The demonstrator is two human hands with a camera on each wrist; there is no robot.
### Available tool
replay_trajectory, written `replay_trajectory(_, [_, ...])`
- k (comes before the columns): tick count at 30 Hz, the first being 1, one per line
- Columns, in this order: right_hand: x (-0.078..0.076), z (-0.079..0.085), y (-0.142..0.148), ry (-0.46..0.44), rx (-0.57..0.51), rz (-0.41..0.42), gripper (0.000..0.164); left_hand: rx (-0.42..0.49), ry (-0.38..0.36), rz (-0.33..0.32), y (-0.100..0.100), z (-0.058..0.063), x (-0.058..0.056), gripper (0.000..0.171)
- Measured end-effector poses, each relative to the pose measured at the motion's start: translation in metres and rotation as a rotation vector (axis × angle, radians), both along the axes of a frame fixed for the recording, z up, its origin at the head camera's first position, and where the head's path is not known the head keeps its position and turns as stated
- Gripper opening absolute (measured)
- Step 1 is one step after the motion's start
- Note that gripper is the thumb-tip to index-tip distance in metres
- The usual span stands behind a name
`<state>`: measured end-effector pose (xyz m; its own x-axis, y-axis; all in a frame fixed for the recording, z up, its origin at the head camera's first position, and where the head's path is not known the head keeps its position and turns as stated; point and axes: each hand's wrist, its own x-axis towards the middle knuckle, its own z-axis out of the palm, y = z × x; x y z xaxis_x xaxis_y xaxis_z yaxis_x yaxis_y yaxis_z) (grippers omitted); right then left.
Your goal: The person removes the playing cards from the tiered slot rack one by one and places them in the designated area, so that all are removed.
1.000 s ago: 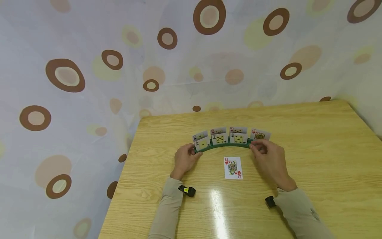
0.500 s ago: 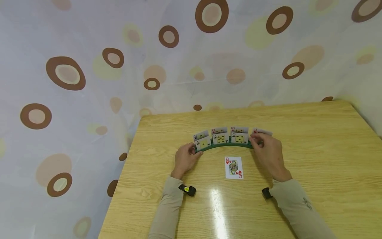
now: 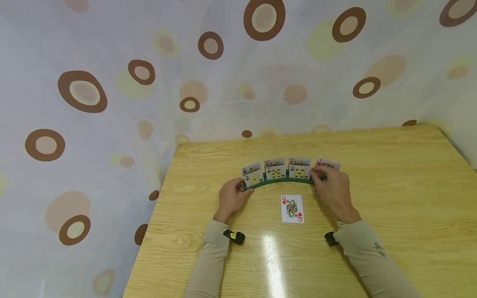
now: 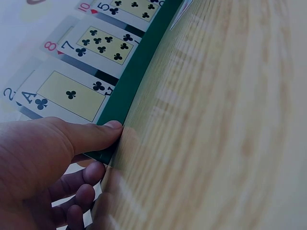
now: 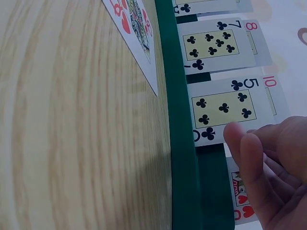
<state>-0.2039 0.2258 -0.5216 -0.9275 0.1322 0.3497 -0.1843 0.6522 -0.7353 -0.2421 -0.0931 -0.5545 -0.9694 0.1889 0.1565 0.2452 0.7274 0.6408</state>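
A curved green card holder (image 3: pixel 283 180) stands on the table with playing cards upright in two rows. My left hand (image 3: pixel 232 199) grips its left end, thumb on the front edge, beside the ace of clubs (image 4: pixel 70 94). The seven of clubs (image 3: pixel 275 173) stands in the middle. My right hand (image 3: pixel 333 191) pinches the right edge of the five of clubs (image 5: pixel 224 108) between thumb and finger. Behind that hand the jack of hearts (image 3: pixel 328 162) is partly hidden. A queen of hearts (image 3: pixel 292 209) lies face up in front of the holder.
In the back row stand a two (image 3: pixel 251 168), a red eight (image 3: pixel 274 161) and a red ten (image 3: pixel 299 161). A wooden table (image 3: pixel 186 248) carries everything, and a dotted sheet (image 3: pixel 149 103) hangs behind it. Black wrist cameras sit at both cuffs.
My right hand has moved slightly left and up, from the holder's front edge to the side of the five of clubs. The left hand and the queen have stayed put.
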Motion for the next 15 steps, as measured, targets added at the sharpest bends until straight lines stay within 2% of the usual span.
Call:
replay_trajectory(4, [-0.001,0.000,0.000,-0.011,-0.002,0.014,0.017,0.002,0.003,-0.003,0.000,-0.001,0.000,0.026])
replay_trajectory(9, [0.001,0.003,0.001,0.024,0.000,0.038,0.014,-0.009,0.003,-0.003,0.000,-0.001,0.000,0.026])
replay_trajectory(15, [0.008,0.013,0.003,0.062,-0.083,0.061,0.015,-0.011,-0.012,0.006,0.000,0.002,0.002,0.025])
